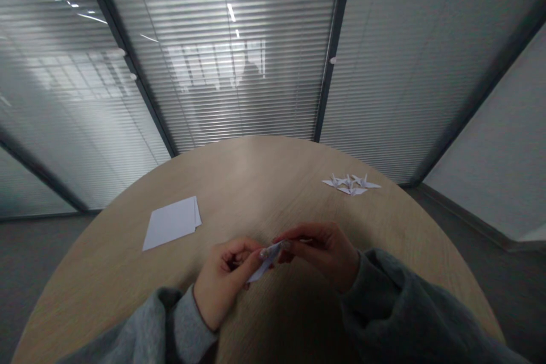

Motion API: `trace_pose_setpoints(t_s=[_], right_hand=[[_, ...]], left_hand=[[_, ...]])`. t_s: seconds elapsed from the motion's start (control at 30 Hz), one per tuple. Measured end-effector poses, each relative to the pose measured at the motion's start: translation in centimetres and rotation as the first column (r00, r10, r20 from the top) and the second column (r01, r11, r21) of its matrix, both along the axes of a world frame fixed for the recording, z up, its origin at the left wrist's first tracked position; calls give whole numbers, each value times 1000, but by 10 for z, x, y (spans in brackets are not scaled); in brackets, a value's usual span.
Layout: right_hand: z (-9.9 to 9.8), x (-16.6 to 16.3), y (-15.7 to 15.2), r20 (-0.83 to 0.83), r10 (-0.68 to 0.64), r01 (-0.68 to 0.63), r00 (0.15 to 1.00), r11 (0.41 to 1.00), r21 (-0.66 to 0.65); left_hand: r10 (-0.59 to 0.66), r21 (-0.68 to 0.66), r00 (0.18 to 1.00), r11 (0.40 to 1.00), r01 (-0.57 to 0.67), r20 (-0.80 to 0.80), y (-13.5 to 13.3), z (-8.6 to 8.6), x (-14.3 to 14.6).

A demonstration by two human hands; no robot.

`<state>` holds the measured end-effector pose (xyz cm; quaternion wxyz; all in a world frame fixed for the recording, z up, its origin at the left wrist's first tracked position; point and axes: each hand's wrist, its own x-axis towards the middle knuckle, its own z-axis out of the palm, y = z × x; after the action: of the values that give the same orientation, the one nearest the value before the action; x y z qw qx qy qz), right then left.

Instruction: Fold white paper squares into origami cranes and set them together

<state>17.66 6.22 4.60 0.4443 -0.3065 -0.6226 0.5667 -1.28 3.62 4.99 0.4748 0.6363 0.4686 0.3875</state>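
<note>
A small folded piece of white paper (261,271) is held above the near middle of the table. My left hand (228,276) pinches its left side between thumb and fingers. At its upper right end, the fingertips and thumb of my right hand (322,251) close on the paper too. Part of the paper is hidden behind the fingers, so its full shape does not show. Several folded white paper cranes (352,183) sit close together on the table, beyond my right hand. Flat white paper sheets (171,223) lie stacked, slightly askew, to the upper left of my left hand.
The round wooden table (256,182) has its curved far edge near a glass partition with blinds (247,108). Dark frame posts (330,57) divide the glass. A white wall (499,148) stands on the right, and grey floor (38,256) shows beyond the table's sides.
</note>
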Motion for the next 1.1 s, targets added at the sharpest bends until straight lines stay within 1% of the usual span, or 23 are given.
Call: trace_pose_setpoints(t_s=[0.13,0.37,0.47,0.57,0.67,0.83,1.1], right_hand=[[-1,1,0,-27,27,-27,999,1000,1],[1,0,-1,-30,32,-33,999,999,-40],[3,-1,-2,4,34,-34,999,997,-70],[2,-1,-2,44,25,-21,999,997,-76],[1,-3,-2,68,-4,10,998,996,-86],[2,-4,-2,66,-29,37,997,992,-121],[2,-3,-2,81,-37,46,996,993,-113]], left_hand=[[7,-28,1000,1000,-8,-12,-1,1,0],[20,11,998,1000,-19,-53,-3,3,-1],[37,49,997,998,-33,-73,-3,3,-1],[55,115,993,992,-43,-107,-4,4,0],[52,168,986,986,-25,-158,-5,5,0],[49,203,977,979,-6,-207,-6,4,1],[63,306,966,952,18,-252,-6,6,0]])
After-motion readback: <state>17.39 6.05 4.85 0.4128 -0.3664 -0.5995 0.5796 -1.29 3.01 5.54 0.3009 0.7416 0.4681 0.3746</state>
